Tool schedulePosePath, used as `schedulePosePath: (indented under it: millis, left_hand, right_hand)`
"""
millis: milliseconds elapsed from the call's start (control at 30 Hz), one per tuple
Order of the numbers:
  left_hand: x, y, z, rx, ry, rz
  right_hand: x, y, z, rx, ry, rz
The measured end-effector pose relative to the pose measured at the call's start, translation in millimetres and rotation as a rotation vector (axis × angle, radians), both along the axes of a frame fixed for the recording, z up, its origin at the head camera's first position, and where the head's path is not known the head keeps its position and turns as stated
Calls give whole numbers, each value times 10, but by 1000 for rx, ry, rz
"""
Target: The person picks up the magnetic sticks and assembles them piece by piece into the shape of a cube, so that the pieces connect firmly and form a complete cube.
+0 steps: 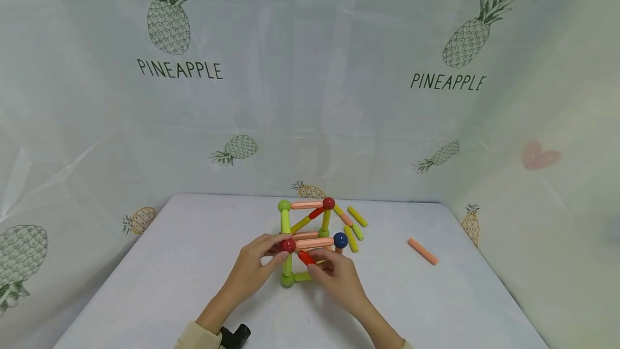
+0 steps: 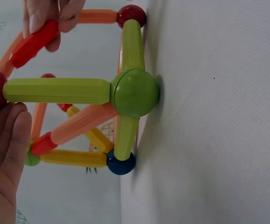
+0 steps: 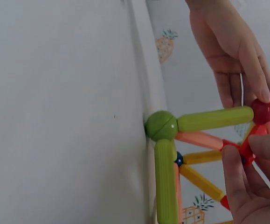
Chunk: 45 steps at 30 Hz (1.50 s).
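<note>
On the table stands a box-shaped frame of magnetic building sticks and balls, with an upright green stick (image 2: pixel 58 90) rising from a green ball (image 2: pixel 135 93) at its near left corner. My left hand (image 1: pixel 254 265) holds the red ball (image 1: pixel 288 245) on top of that stick between thumb and fingers. Between thumb and fingers of my right hand (image 1: pixel 341 279) is a short red magnetic stick (image 1: pixel 305 258), slanting close to the red ball. In the right wrist view its end lies just beneath that ball; whether they touch I cannot tell. An orange stick (image 1: pixel 315 243) joins the red ball to a blue ball (image 1: pixel 340 239).
Several loose sticks, including a yellow stick (image 1: pixel 357 216), lie behind the frame to the right. A single orange stick (image 1: pixel 422 251) lies farther right. A black object (image 1: pixel 235 336) sits by my left forearm. Behind the white table (image 1: pixel 160 263) hangs a pineapple-printed cloth (image 1: pixel 310 96).
</note>
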State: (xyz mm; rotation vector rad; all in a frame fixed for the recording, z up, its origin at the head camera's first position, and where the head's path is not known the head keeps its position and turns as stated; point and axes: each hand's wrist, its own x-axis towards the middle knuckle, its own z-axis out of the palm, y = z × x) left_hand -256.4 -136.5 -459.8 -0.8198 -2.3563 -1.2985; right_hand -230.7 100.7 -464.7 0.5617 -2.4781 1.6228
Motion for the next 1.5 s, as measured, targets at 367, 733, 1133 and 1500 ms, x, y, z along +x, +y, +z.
schedulePosePath:
  millis: [367,733,1133,1500]
  left_hand:
    - [24,35,28,8,-50,5]
    - [37,125,-8,126,-150,-41]
    - [-6,202,-59,151,-176,-12]
    - [195,246,223,177,-169,-22]
  right_hand:
    - [-12,-137,-1,-55,-53,-65]
    - [-17,-144,-27,-93,-43,-67]
    - [23,-26,-45,15,8,-68]
    - [-116,590,29,91,151,-204]
